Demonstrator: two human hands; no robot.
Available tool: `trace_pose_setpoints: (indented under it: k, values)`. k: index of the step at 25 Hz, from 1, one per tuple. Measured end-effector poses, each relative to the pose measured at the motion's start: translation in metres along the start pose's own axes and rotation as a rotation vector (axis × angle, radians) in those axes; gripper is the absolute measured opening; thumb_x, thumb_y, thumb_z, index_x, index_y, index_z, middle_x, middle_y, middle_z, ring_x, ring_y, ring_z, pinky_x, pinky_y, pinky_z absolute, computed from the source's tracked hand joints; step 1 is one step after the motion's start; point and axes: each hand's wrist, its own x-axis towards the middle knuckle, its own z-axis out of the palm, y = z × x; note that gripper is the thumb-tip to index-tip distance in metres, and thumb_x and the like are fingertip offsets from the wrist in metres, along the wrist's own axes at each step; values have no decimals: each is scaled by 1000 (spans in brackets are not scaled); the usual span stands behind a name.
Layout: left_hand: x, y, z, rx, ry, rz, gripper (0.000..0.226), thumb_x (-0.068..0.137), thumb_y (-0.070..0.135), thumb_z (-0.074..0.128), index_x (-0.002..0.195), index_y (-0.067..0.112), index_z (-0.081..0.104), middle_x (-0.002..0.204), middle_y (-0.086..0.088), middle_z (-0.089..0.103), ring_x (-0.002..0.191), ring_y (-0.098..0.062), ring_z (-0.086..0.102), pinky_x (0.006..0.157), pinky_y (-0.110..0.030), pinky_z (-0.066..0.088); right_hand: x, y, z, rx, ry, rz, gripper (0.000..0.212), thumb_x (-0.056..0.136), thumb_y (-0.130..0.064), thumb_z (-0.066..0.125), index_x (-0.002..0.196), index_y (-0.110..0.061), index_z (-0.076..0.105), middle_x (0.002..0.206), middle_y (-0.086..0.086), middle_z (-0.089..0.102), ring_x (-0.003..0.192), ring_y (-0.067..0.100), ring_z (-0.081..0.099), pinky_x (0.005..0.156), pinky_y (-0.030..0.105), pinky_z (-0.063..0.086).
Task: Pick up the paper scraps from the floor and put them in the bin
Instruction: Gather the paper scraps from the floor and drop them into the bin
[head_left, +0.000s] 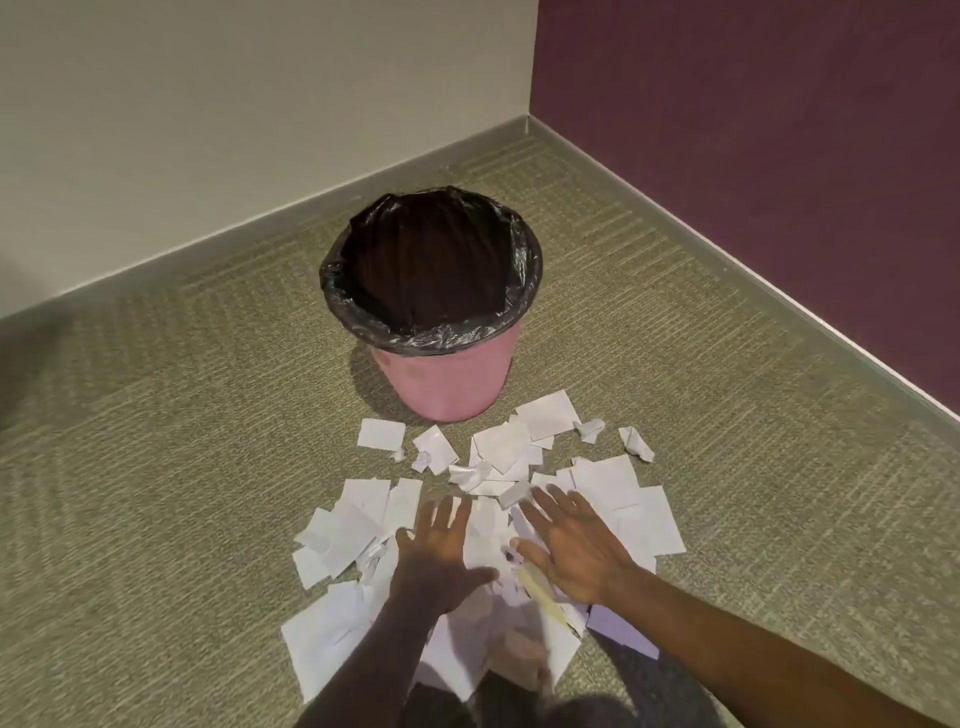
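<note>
Near edge: two bare arms reach in from the bottom, with a dark blurry shape between them that I cannot make out.
Carpet: green-grey ribbed carpet floor (156, 467) covers the whole ground.
Left wall: plain cream wall (208, 104) with a grey strip along its foot.
Left papers: flat white torn paper scraps (358, 525) lie on the carpet, just left of the left hand, some on top of each other.
Left hand: left hand (441, 561) is flat and wide, fingers spread, palm down over the pile. It holds nothing. It looks a bit blurry.
Middle papers: more white scraps lie under and between both hands, with one pale yellow strip of paper (540, 592) just beside the right hand.
Bin: round pink plastic bin (441, 384) stands upright on the carpet past the pile, near the far scraps. A shiny black plastic bag (431, 332) lines it and folds over the rim. The inside looks dark.
Right hand: right hand (571, 551) is flat and wide too, fingers spread, resting on the papers. It holds nothing.
Right papers: a small crumpled white paper ball (636, 441) sits apart at the right edge of the pile.
Right wall: dark purple wall (753, 156) meets the cream wall in the corner behind the bin.
</note>
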Motion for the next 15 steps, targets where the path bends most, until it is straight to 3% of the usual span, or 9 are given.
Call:
trace_pose_setpoints:
  k: [3,6,8,15]
  values:
    - [-4,-10,13,6,-53,1,115,45,85,60,135,15,45,129,-22,61,111,-40,64,63,-60,55,-3,-11,9,-20,-104,-57,103,77,-84,6,151,-16,29,159,11,26,145,33,25,118,46,22]
    - [-12,-11,21,57,-126,-7,116,63,74,67,154,22,17,161,-22,12,146,-40,22,104,-63,34,1,-16,22,-64,-166,-68,97,77,-84,37,149,-20,30,159,12,24,141,37,31,113,49,31]
    - [-16,-8,20,61,-247,-64,112,72,66,67,155,28,1,163,-13,-12,150,-35,1,114,-58,20,8,-14,31,-103,-191,-81,88,75,-77,56,141,-21,37,151,12,34,130,37,42,102,49,41]
    - [-9,4,30,168,-267,-69,104,80,46,71,153,26,0,161,-17,-8,146,-40,10,110,-58,26,0,-8,45,-233,-326,-68,95,77,-55,73,152,-22,24,148,13,34,130,35,40,99,48,42]
